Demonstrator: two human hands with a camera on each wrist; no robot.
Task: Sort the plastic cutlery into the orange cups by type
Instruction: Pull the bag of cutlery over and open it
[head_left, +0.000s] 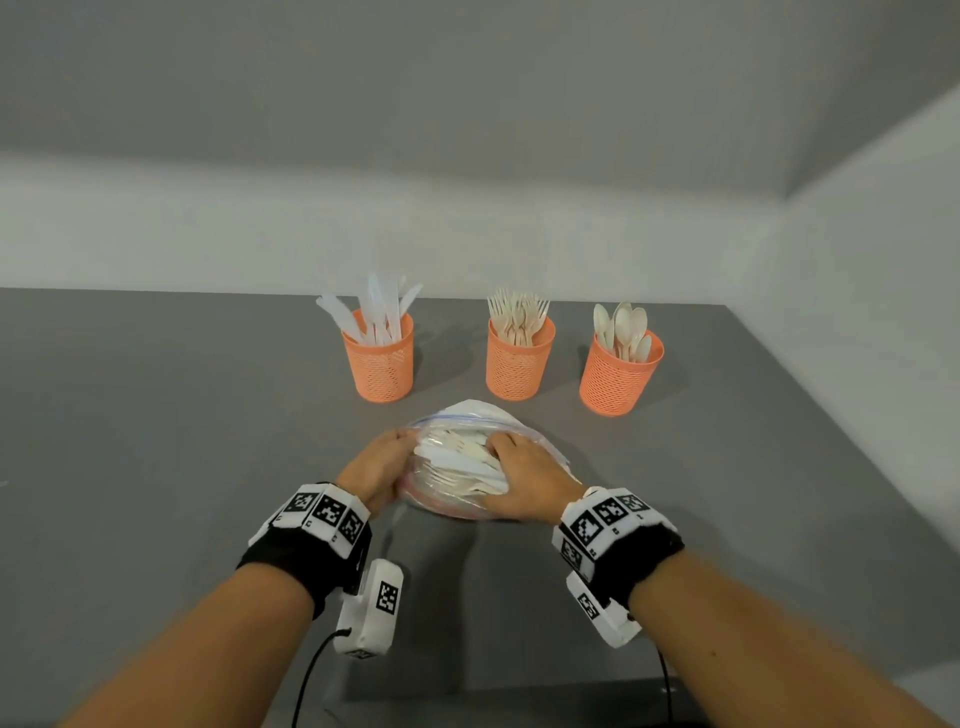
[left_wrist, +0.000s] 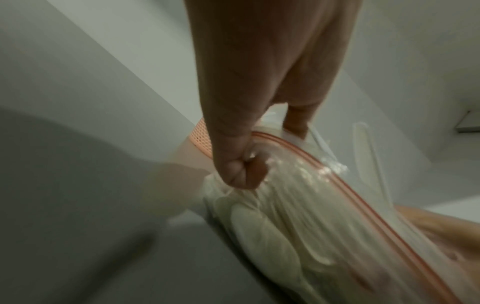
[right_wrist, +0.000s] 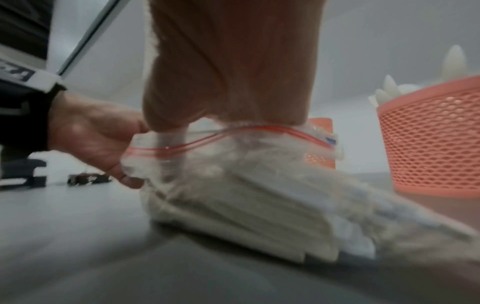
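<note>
A clear zip bag (head_left: 467, 415) full of white plastic cutlery (head_left: 457, 462) lies on the grey table (head_left: 156, 415) in front of me. My left hand (head_left: 379, 465) pinches the bag's red zip edge (left_wrist: 298, 150) on its left side. My right hand (head_left: 524, 478) reaches into the bag's mouth, fingers around the cutlery (right_wrist: 246, 205); the fingertips are hidden. Three orange mesh cups stand behind: the left cup (head_left: 382, 364) holds knives, the middle cup (head_left: 519, 366) forks, the right cup (head_left: 618, 374) spoons.
Grey walls (head_left: 467, 156) close in behind the cups and along the table's right edge. Bare table surface stretches to the left of the bag. Cables (head_left: 311, 670) hang from my wrist cameras near the table's front edge.
</note>
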